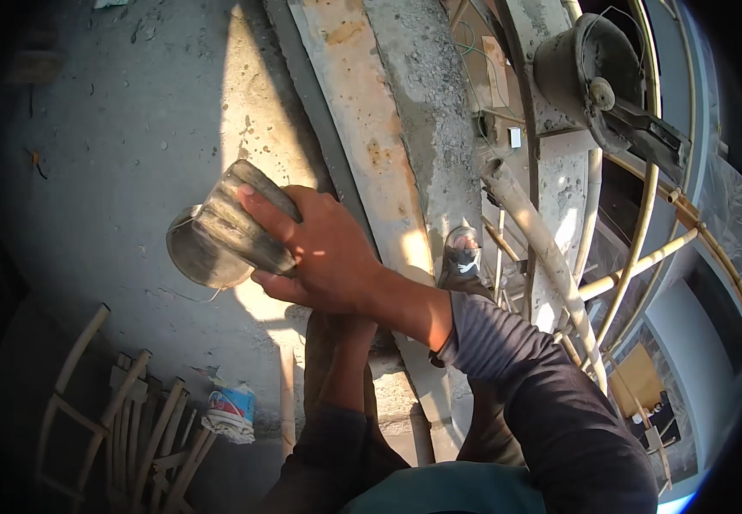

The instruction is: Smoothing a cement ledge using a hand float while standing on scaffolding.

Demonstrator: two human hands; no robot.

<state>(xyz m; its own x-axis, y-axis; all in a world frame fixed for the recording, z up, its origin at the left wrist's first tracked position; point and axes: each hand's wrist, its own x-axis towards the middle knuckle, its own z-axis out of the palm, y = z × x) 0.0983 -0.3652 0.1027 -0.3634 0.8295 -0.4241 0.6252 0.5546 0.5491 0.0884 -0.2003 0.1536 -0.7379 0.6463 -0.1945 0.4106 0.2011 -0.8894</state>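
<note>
The right hand (pixel 328 248) clamps its fingers on a grooved block (pixel 247 210) overlapping a round tin (pixel 204 257), contents unclear; the left hand's fingers are hidden, state untellable. A grey bucket (pixel 561 73), dark tool (pixel 649 133) at its mouth, stands near bamboo poles (pixel 542 240) and rough concrete (pixel 122 146)

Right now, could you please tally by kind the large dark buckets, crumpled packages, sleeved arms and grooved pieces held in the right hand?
Large dark bucket: 1
Crumpled blue-and-white package: 1
Sleeved arms: 2 (left arm, right arm)
Grooved grey piece in the right hand: 1
Total: 5
</note>
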